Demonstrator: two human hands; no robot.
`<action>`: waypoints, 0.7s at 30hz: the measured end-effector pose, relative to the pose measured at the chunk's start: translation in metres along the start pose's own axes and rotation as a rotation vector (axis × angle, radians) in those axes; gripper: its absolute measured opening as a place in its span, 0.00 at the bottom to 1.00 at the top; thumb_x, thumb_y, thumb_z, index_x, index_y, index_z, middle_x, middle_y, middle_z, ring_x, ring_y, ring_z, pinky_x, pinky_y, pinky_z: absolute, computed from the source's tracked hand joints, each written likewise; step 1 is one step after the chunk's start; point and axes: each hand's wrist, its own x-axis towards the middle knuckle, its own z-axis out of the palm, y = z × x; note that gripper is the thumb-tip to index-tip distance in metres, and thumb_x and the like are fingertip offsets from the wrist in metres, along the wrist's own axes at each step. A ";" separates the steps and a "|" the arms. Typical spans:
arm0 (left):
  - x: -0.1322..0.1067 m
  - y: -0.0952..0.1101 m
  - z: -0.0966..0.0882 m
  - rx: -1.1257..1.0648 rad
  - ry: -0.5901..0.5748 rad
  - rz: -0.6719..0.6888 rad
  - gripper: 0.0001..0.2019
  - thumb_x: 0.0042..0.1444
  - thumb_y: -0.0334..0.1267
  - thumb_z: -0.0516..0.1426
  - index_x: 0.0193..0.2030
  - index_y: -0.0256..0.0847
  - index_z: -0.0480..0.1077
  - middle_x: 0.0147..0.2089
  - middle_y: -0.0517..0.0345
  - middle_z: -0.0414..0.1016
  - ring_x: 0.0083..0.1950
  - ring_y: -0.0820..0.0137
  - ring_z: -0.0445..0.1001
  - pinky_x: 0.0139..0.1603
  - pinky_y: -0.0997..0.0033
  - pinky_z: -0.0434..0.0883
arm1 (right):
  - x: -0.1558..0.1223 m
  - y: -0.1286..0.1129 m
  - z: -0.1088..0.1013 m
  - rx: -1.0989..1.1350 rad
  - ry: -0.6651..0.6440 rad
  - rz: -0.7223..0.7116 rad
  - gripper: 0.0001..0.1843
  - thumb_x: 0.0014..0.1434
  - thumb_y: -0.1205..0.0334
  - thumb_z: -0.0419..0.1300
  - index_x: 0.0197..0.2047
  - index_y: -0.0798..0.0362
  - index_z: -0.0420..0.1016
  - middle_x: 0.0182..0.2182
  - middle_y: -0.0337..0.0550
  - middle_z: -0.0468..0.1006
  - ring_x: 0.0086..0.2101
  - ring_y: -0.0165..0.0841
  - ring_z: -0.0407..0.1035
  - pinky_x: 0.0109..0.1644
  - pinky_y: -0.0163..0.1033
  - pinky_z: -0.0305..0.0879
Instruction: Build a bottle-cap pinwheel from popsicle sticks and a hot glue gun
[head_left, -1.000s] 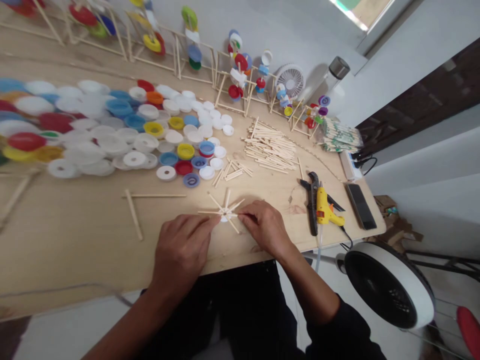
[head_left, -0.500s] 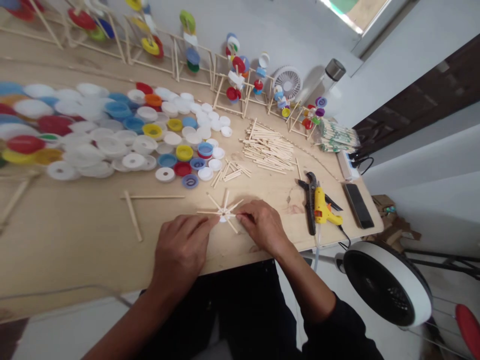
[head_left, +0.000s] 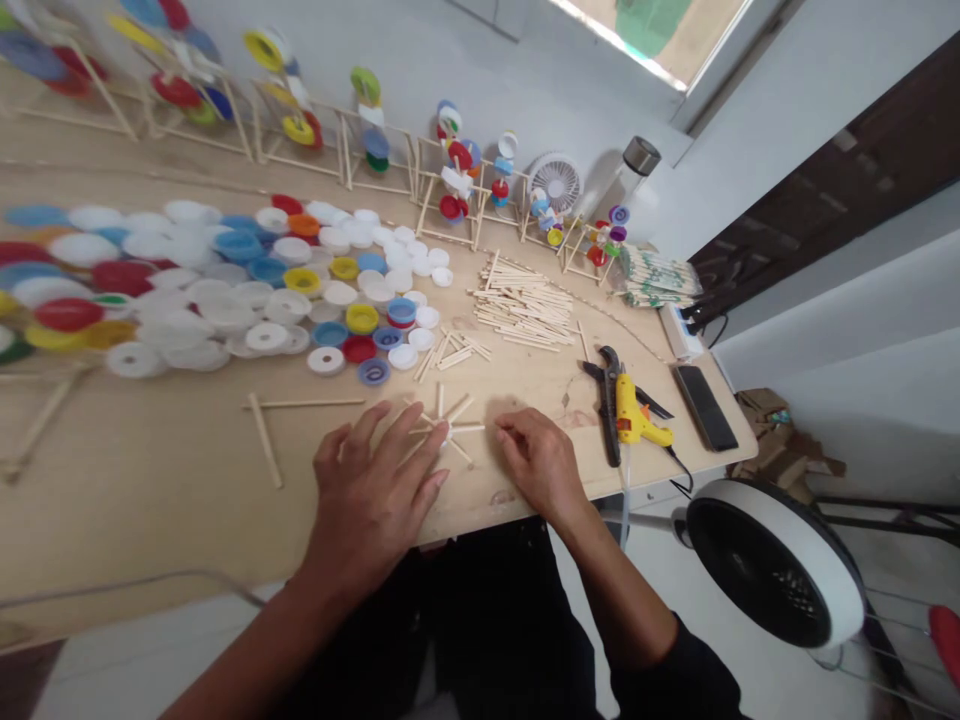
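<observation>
A star of short wooden sticks [head_left: 466, 428] lies on the table in front of me, its sticks spreading from a small white centre. My left hand [head_left: 375, 490] is open, its fingers spread flat over the star's left side. One fingertip rests at or very near the centre, and the hand hides part of the left sticks. Just right of the star, my right hand [head_left: 541, 462] is closed with its fingers curled together. A small gap separates it from the nearest stick tip, and nothing shows between its fingers. Behind the star lies a small group of cut sticks [head_left: 455, 353].
Bottle caps [head_left: 225, 305] in many colours cover the left back. A stick pile [head_left: 525, 305] lies behind. A yellow glue gun [head_left: 632, 410], black-handled cutter [head_left: 609, 420] and phone [head_left: 706, 408] lie right. Stick frames with caps [head_left: 454, 200] line the wall. A fan [head_left: 776, 565] stands right.
My left hand has gone from pinching at the star to lying spread over its left side. My right hand has let go of the right stick and drawn back slightly to the right.
</observation>
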 end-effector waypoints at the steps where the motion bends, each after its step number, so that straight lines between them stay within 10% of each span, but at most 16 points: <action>1: 0.000 0.000 0.001 0.003 -0.016 0.000 0.16 0.64 0.38 0.56 0.58 0.47 0.73 0.61 0.45 0.77 0.64 0.44 0.68 0.57 0.41 0.64 | -0.002 0.001 0.001 0.004 -0.001 0.001 0.10 0.65 0.68 0.57 0.42 0.51 0.80 0.39 0.46 0.81 0.39 0.36 0.74 0.45 0.39 0.67; 9: -0.003 0.002 0.005 -0.052 -0.055 0.004 0.19 0.62 0.36 0.57 0.60 0.44 0.74 0.63 0.37 0.75 0.66 0.34 0.66 0.59 0.26 0.61 | -0.006 0.002 0.005 0.057 0.026 0.020 0.10 0.65 0.67 0.57 0.42 0.50 0.80 0.37 0.44 0.80 0.38 0.35 0.74 0.43 0.38 0.67; 21: -0.003 0.001 0.003 -0.032 -0.034 -0.016 0.21 0.64 0.37 0.55 0.63 0.45 0.69 0.60 0.39 0.77 0.63 0.39 0.69 0.58 0.34 0.63 | -0.010 0.003 0.008 0.177 0.090 0.046 0.10 0.64 0.67 0.57 0.42 0.51 0.80 0.38 0.46 0.81 0.39 0.36 0.75 0.44 0.39 0.68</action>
